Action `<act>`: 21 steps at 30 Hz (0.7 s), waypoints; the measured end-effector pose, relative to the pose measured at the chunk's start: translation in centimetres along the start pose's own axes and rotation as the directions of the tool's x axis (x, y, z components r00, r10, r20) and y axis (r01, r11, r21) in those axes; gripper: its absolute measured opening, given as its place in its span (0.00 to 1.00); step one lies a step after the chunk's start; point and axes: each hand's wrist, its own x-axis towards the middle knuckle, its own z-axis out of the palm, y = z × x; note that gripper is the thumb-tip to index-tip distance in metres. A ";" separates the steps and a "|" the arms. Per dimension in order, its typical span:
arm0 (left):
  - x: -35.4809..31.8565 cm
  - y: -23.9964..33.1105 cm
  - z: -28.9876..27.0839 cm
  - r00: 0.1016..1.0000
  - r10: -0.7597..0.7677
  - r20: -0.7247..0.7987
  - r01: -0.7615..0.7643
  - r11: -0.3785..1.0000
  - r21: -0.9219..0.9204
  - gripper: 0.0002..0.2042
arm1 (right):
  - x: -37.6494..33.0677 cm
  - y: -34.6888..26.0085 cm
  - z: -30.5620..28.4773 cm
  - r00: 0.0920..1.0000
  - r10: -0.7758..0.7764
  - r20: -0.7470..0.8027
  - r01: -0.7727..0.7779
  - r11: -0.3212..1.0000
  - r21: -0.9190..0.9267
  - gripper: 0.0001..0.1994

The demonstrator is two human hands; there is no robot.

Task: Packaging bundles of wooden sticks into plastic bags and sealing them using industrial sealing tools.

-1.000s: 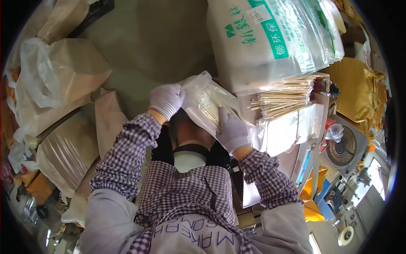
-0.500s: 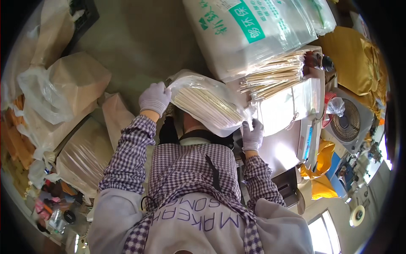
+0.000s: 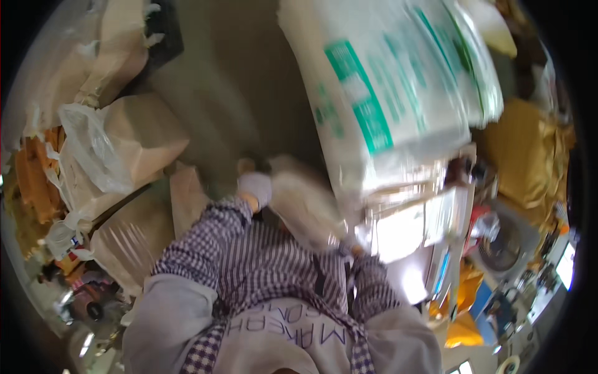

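A clear plastic bag of thin pale wooden sticks (image 3: 306, 209) hangs in front of my lap, smeared by motion. My left hand (image 3: 255, 187), in a white knit glove, is closed on its left end. At the opposite, lower right end, my gloved right hand (image 3: 351, 242) grips the bag, though its fingers are blurred and partly hidden. The bag tilts down toward the right. Just right of it, a pile of loose wooden sticks (image 3: 402, 194) lies on the work table, beside a bright, glossy clear plastic sheet or bag (image 3: 398, 234).
A large white plastic sack with green print (image 3: 386, 81) stands at the far right. Brown paper-like packages (image 3: 146, 128) and a clear plastic bag (image 3: 93, 146) sit at the left. Farther right are yellow sacks (image 3: 520, 156) and a round fan-like grille (image 3: 501, 246).
The view has shifted, so the surroundings appear lower in the picture. Both hands and the bag sit nearer my body, and the bag tilts more steeply. Its sticks are now blurred.
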 end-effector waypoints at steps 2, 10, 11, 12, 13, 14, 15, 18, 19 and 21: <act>-1.0 -5.8 1.2 0.995 -0.027 0.094 0.027 1.000 0.005 0.12 | 6.0 -8.7 -0.3 0.782 0.607 0.140 -0.623 0.758 0.192 0.14; 2.7 -29.0 2.2 0.916 -0.307 0.258 0.398 0.767 -0.503 0.17 | 30.0 -22.6 -14.9 0.456 0.764 0.456 -0.875 0.291 0.388 0.09; 3.1 -32.1 3.3 0.996 -0.088 -0.004 0.080 0.920 -0.384 0.16 | 34.2 -24.0 -16.9 0.385 0.744 0.547 -0.891 0.145 0.430 0.09; 5.7 -31.6 -1.2 0.997 -0.046 -0.057 0.020 0.919 -0.393 0.16 | 34.6 -20.1 -19.0 0.600 0.709 0.371 -0.766 0.376 0.521 0.06; 6.5 -30.5 -7.4 0.995 -0.096 -0.026 0.052 0.727 -0.684 0.15 | 35.2 -16.1 -20.8 0.765 0.620 0.174 -0.595 0.577 0.560 0.04; 3.4 -33.1 -11.2 0.967 -0.239 0.088 0.188 0.436 -0.880 0.14 | 43.3 -26.8 -27.7 0.679 0.636 0.367 -0.692 0.385 0.611 0.05; 1.4 -34.1 -15.8 0.971 -0.216 -0.105 -0.022 0.356 -0.934 0.13 | 47.7 -34.9 -34.3 0.528 0.779 0.339 -0.664 0.130 0.736 0.06; 0.9 -37.6 -29.4 0.938 0.294 -0.185 0.084 -0.710 -0.699 0.11 | 53.3 -35.2 -43.1 0.786 0.618 0.021 -0.560 0.697 0.447 0.12; -0.7 -38.0 -36.1 0.963 0.125 -0.238 -0.103 -0.646 -0.756 0.11 | 57.5 -42.5 -47.6 0.764 0.645 -0.022 -0.435 0.540 0.720 0.15; 0.4 -40.2 -46.3 0.886 -0.081 -0.457 -0.442 -0.450 -0.776 0.08 | 63.0 -44.5 -52.8 0.822 0.555 -0.129 -0.168 0.451 0.876 0.14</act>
